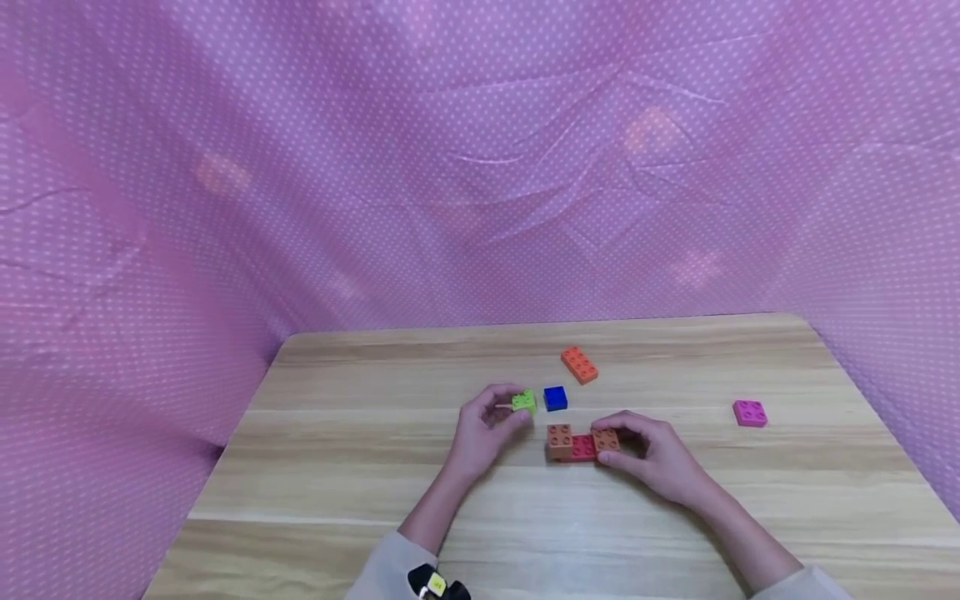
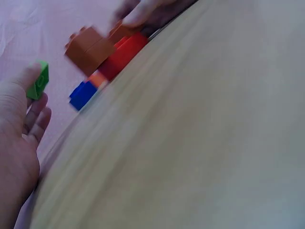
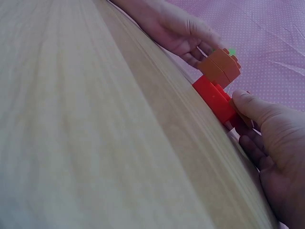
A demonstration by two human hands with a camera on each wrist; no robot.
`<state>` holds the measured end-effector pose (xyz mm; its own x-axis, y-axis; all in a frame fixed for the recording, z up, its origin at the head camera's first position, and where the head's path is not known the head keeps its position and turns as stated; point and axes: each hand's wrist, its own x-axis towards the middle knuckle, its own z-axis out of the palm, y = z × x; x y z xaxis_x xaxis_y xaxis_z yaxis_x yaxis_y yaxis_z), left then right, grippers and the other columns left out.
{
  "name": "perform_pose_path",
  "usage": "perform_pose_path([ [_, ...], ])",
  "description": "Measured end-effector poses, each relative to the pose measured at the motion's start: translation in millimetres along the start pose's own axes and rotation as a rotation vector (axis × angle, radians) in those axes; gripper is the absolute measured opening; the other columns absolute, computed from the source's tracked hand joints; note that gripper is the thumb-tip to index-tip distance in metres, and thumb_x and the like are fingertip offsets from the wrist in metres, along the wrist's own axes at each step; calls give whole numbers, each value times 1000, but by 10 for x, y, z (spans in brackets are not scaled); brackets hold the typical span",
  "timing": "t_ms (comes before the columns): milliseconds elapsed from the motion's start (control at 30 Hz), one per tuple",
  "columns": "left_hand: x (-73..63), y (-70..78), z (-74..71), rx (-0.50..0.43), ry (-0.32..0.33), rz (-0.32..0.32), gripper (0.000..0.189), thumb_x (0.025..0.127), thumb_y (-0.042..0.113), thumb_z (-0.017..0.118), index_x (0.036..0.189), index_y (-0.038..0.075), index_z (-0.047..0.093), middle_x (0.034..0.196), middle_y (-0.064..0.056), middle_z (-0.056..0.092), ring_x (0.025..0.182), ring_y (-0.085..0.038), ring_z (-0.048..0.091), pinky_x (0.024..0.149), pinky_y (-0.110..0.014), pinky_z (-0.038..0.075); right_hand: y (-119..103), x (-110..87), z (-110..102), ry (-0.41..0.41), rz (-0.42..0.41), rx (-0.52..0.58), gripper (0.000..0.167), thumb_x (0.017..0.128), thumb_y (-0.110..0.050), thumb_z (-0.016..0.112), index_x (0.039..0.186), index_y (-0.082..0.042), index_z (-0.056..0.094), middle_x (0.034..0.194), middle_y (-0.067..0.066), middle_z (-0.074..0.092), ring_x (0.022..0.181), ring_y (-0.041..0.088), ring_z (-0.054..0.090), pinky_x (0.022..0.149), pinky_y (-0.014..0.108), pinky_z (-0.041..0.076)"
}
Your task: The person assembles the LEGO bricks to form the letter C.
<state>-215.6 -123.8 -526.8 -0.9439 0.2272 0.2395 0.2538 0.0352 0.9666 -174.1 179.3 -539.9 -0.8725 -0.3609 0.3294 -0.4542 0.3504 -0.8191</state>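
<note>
My left hand (image 1: 477,435) pinches a small lime-green building brick (image 1: 523,402) between thumb and fingers, just left of a dark blue brick (image 1: 556,399). To the right, my right hand (image 1: 663,460) grips a brown brick (image 1: 606,440) on the right end of a longer red brick (image 1: 582,448). On the red brick's left end stand brown bricks (image 1: 559,442); in the left wrist view a seam (image 2: 89,51) splits them into two layers. Red studs show between the two brown parts. In the right wrist view the thumb (image 3: 248,102) presses against the right brown brick.
Behind the blue brick an orange brick (image 1: 579,365) with two rows of studs lies at an angle. A magenta brick (image 1: 750,413) sits far to the right on the wooden table (image 1: 315,467). Pink dotted cloth (image 1: 480,167) hangs around the table's back and sides.
</note>
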Motion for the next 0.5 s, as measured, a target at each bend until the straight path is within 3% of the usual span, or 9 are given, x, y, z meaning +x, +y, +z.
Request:
perform_pose_path([
  [133, -142, 86, 148, -85, -48, -5, 38, 94, 10, 80, 130, 8, 68, 125, -11, 70, 108, -24, 70, 96, -35, 62, -11, 3, -17, 1, -4, -17, 40, 90, -18, 85, 127, -15, 73, 124, -5, 75, 115, 13, 69, 103, 23, 52],
  [233, -198, 123, 255, -122, -83, 26, 38, 96, 8, 78, 132, 6, 66, 129, -14, 69, 112, -26, 70, 100, -38, 60, -21, 11, -24, 1, -14, -18, 39, 90, -17, 85, 128, -14, 73, 124, -5, 75, 114, 13, 69, 101, 25, 54],
  [500, -247, 140, 351, -50, -125, 62, 39, 95, 9, 79, 132, 12, 67, 132, -7, 68, 119, -27, 66, 105, -38, 57, -81, 13, 48, 14, 9, 4, 39, 90, -18, 86, 127, -16, 74, 121, -6, 75, 113, 14, 69, 100, 24, 54],
])
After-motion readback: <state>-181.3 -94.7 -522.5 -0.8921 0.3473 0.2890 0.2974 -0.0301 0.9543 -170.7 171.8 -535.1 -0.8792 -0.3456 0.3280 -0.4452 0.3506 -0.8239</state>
